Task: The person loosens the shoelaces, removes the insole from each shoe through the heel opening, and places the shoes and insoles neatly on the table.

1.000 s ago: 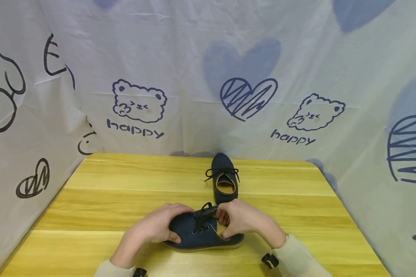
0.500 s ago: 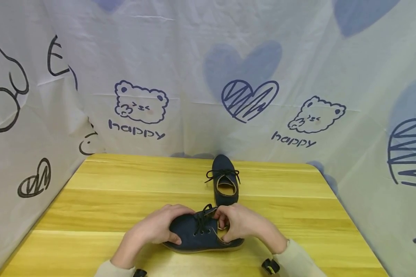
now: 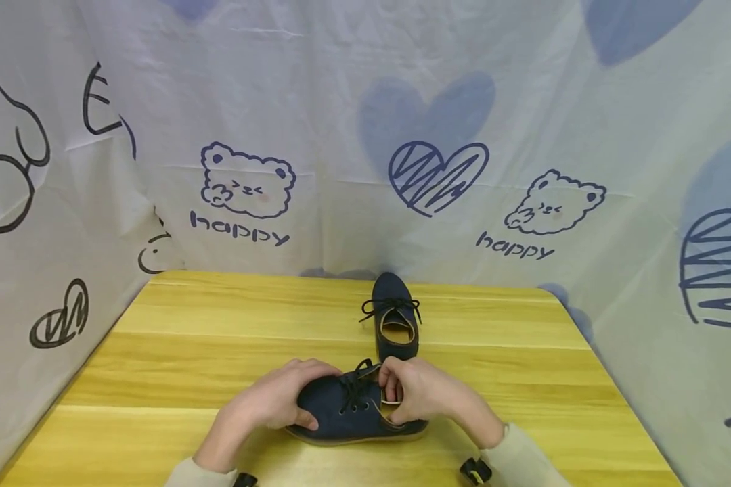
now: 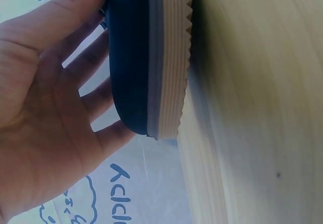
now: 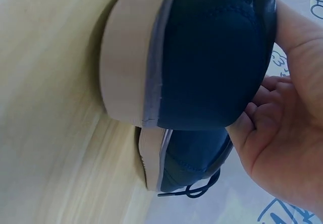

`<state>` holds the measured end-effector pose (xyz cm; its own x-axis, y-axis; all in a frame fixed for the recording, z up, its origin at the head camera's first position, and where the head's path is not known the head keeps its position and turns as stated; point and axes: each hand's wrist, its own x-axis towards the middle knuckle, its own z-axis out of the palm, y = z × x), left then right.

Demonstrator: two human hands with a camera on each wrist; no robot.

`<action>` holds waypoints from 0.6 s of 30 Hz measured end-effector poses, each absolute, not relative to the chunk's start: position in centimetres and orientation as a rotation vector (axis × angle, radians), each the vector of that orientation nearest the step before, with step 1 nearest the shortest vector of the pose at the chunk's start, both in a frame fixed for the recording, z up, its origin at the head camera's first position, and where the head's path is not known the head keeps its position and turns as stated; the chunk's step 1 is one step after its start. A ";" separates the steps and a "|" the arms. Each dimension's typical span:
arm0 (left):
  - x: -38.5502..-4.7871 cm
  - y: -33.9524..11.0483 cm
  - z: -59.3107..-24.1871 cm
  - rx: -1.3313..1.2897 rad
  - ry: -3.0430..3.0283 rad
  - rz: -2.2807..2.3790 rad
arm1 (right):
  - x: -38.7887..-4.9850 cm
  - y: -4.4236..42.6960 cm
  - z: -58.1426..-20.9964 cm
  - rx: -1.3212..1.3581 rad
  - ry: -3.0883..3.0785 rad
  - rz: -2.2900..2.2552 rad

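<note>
A dark navy lace-up shoe (image 3: 331,412) with black laces lies sideways on the table, toe to the left. Its ridged tan sole (image 4: 171,57) shows in the left wrist view. My left hand (image 3: 274,396) grips the toe, thumb on the near side and fingers on the far side. At the shoe's opening, my right hand (image 3: 423,392) holds the collar with curled fingers, the thumb reaching inside the near edge. In the right wrist view the shoe's heel (image 5: 212,57) hides part of the thumb. Some right fingertips are hard to make out.
A matching navy shoe (image 3: 392,287), its laces in a bow, stands just behind with its toe toward the back. The yellow wood-grain table (image 3: 219,325) meets a printed white cloth (image 3: 341,230) at the back and sides.
The head view has shifted very slightly. Both hands stay on the shoe, with only a small movement of the right fingers at the opening.
</note>
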<state>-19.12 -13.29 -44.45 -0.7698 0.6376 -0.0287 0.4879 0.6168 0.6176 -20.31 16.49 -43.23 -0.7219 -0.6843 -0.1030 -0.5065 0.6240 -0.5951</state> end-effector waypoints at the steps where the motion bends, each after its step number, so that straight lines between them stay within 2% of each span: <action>1: -19.1 -13.3 -44.4 0.921 2.600 0.883 | -20.3 16.5 -43.2 -0.960 2.538 -0.782; 18: -19.0 -13.3 -44.5 0.939 2.615 0.871 | -19.8 16.3 -43.7 -1.212 2.717 -0.532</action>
<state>-19.00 -13.33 -44.50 -0.7682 0.6400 -0.0141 0.5037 0.6178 0.6038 -19.85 16.35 -43.74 -0.6723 -0.7395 0.0338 -0.6976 0.6175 -0.3634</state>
